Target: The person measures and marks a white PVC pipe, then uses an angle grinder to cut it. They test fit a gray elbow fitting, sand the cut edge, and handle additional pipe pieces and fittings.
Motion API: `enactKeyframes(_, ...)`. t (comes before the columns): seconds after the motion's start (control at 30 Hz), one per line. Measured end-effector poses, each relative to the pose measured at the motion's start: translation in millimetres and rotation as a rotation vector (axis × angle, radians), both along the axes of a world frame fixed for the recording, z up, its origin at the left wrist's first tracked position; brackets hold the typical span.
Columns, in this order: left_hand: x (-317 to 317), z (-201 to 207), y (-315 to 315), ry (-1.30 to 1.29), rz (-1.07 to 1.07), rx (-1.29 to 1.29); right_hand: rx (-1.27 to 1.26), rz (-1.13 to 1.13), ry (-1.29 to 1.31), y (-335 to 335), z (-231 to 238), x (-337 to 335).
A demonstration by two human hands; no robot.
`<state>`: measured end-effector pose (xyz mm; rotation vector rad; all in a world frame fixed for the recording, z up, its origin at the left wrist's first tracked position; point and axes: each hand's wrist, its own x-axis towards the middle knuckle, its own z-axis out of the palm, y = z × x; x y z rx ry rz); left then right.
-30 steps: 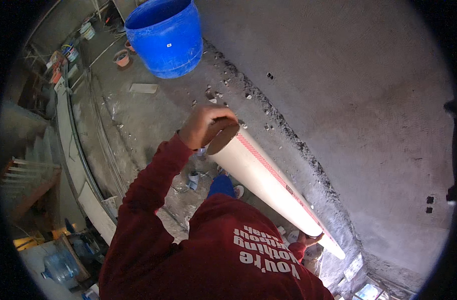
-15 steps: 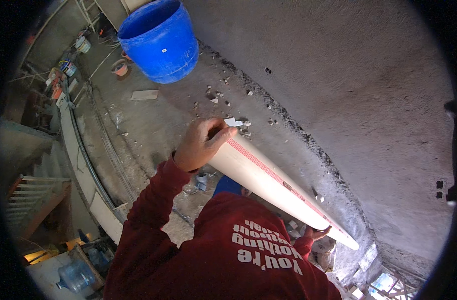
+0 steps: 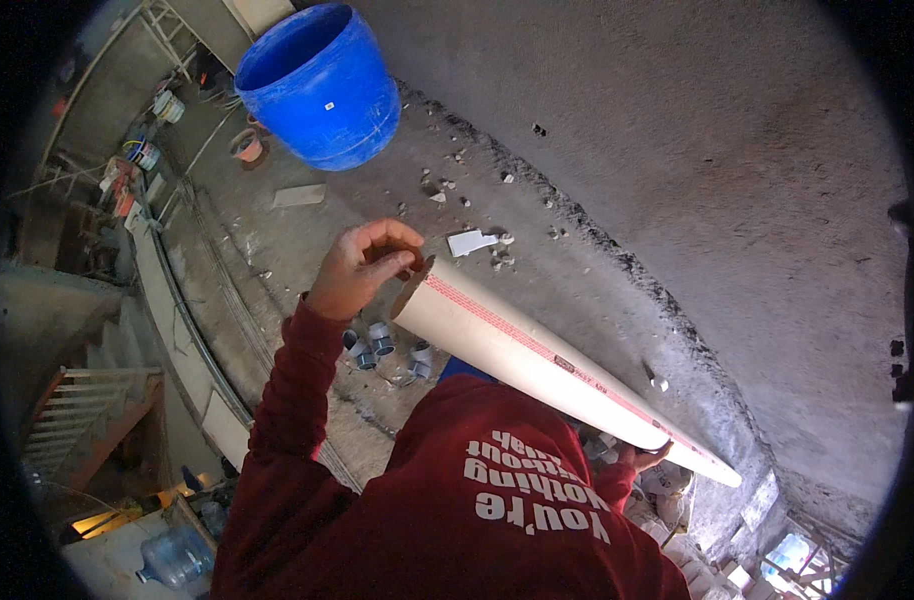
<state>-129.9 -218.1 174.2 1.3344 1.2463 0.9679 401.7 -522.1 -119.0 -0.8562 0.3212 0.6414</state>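
A long white plastic pipe with a red printed stripe slants from the middle of the view down to the lower right. My left hand is at its near open end, the fingers curved and the thumb apart from them, close to the rim. Whether the fingertips touch the rim I cannot tell. Farther along, my right hand supports the pipe from beneath, its fingers curled around the underside; part of that hand is hidden. Several grey pipe fittings lie on the floor below my left wrist.
A large blue barrel stands at the top by a rough plastered wall. Rubble and a white broken piece lie along the wall's foot. Stairs and a water jug are at left; a small bucket sits near the barrel.
My left hand has loosened from the pipe's end and shifted left, baring the open rim. The pipe has moved slightly down and right in view; my right hand stays under it.
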Motion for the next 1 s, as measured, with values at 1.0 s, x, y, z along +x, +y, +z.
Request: enactKeyframes(1.0, 21, 21, -35, 0.745, 0.359, 0.542, -0.075, 0.032, 0.05, 4, 9, -3)
